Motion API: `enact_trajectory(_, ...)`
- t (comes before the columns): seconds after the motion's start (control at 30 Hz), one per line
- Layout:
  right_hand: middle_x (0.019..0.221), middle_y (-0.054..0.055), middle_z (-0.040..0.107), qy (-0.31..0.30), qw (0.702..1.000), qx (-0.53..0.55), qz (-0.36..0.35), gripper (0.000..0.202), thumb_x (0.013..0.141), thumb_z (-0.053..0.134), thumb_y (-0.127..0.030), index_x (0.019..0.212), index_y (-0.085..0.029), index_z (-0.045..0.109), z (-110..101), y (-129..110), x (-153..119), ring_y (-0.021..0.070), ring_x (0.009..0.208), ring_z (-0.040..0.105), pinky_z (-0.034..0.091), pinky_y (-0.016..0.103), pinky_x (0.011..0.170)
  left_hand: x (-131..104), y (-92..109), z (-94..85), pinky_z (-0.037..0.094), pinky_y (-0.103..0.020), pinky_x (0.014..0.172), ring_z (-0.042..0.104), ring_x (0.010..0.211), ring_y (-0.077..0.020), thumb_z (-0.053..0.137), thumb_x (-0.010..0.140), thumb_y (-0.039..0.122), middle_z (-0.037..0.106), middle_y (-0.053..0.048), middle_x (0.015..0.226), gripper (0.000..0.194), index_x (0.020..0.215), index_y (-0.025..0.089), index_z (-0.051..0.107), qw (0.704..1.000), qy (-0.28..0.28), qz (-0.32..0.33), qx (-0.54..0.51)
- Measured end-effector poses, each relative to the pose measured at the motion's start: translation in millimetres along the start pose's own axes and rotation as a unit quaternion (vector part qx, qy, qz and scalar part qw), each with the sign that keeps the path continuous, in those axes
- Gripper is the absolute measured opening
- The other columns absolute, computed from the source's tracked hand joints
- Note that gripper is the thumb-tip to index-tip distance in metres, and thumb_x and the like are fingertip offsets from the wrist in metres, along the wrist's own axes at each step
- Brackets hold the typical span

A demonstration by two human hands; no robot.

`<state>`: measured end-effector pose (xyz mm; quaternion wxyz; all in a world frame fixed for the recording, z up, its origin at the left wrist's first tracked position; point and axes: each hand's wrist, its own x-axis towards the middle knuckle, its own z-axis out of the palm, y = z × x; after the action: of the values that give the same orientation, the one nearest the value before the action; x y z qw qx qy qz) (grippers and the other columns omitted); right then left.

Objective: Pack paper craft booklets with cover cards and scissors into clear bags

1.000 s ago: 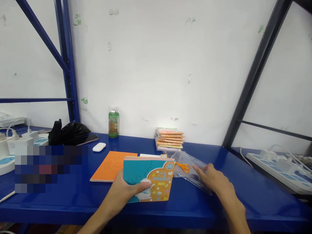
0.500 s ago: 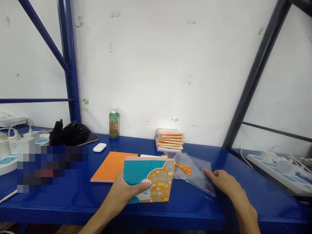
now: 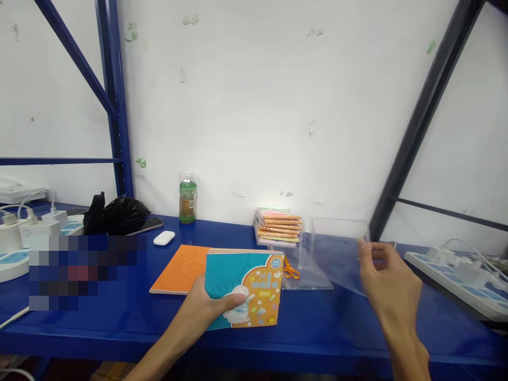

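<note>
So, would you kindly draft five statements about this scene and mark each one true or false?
1. The left hand grips a booklet with a teal-and-orange cover. True.
2. The right hand holds the orange scissors. False: it pinches a clear plastic sleeve; the orange scissors lie apart from it.
3. A green-labelled bottle stands upright near the wall. True.
4. The white case lies to the right of the wrapped stack in the picture. False: it lies to the left.
5. An orange booklet lies on the blue table. True.
</note>
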<state>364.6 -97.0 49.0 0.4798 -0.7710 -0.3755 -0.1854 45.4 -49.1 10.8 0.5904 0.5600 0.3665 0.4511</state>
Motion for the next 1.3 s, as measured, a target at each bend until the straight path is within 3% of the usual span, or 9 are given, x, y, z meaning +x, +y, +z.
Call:
enact_trajectory(0.13,0.084,0.006,0.075,0.070,0.995,0.065,-0.017,0.036,0.095,0.049,-0.056,0.098,-0.023,0.061,-12.2,-13.8,-7.9,0.0259,0.070,0.070,0.050,0.039,0.077,-0.5,0.6,0.8,0.062,-0.038,0.080,0.077,0.091,-0.0313,0.087,0.064,0.043,0.082,-0.009,0.098,0.047,0.101,0.016,0.077,1.000,-0.007,0.006,-0.002)
enact_trajectory(0.33,0.082,0.007,0.077,0.018,0.985,0.174,-0.001,0.042,0.091,0.054,-0.061,0.097,-0.021,0.064,-29.8,-51.5,-25.4,0.0184,0.047,0.064,0.049,0.029,0.047,-5.6,7.4,-0.5,0.061,-0.044,0.086,0.076,0.098,-0.0353,0.088,0.064,0.041,0.081,-0.012,0.104,0.050,0.106,0.015,0.075,0.997,-0.010,0.002,-0.070)
enact_trajectory(0.53,0.074,0.001,0.076,-0.080,0.958,0.197,-0.190,0.025,0.095,0.057,-0.047,0.097,-0.024,0.064,-32.4,-70.4,-48.9,0.0121,0.044,0.061,0.051,0.023,0.049,-17.3,29.3,-1.5,0.064,-0.044,0.084,0.075,0.101,-0.0359,0.089,0.064,0.036,0.080,-0.010,0.109,0.065,0.123,0.018,0.067,0.992,0.056,0.027,-0.111)
enact_trajectory(0.7,0.072,-0.002,0.075,-0.118,0.905,0.324,-0.250,0.011,0.097,0.060,-0.033,0.099,-0.025,0.066,-36.9,-70.9,-56.9,0.0093,0.042,0.059,0.049,0.020,0.044,-18.5,40.5,-9.9,0.064,-0.047,0.084,0.075,0.102,-0.0376,0.090,0.065,0.038,0.079,-0.013,0.112,0.068,0.124,0.016,0.064,0.992,0.091,0.020,-0.082)
enact_trajectory(0.83,0.073,-0.004,0.075,-0.159,0.884,0.357,-0.255,0.011,0.099,0.056,-0.031,0.097,-0.026,0.066,-39.1,-67.4,-51.7,0.0096,0.051,0.064,0.054,0.019,0.051,-14.4,39.4,-20.6,0.062,-0.048,0.088,0.071,0.110,-0.0390,0.091,0.063,0.037,0.076,-0.015,0.120,0.076,0.130,0.016,0.061,0.992,0.094,0.011,-0.088)
enact_trajectory(0.97,0.074,-0.004,0.074,-0.191,0.877,0.356,-0.261,0.019,0.101,0.053,-0.032,0.092,-0.027,0.068,-38.8,-66.6,-47.9,0.0100,0.061,0.067,0.054,0.017,0.059,-13.8,38.8,-25.9,0.061,-0.049,0.091,0.070,0.112,-0.0389,0.091,0.063,0.037,0.076,-0.015,0.120,0.075,0.129,0.016,0.063,0.993,0.094,0.007,-0.077)
enact_trajectory(1.3,0.085,-0.002,0.075,-0.189,0.886,0.350,-0.238,0.026,0.101,0.052,-0.036,0.088,-0.028,0.072,-38.2,-61.4,-44.9,0.0115,0.077,0.068,0.054,0.017,0.072,-16.9,45.8,-26.1,0.061,-0.047,0.089,0.070,0.113,-0.0374,0.089,0.068,0.039,0.074,-0.014,0.124,0.078,0.136,0.017,0.057,0.997,0.060,0.015,-0.047)
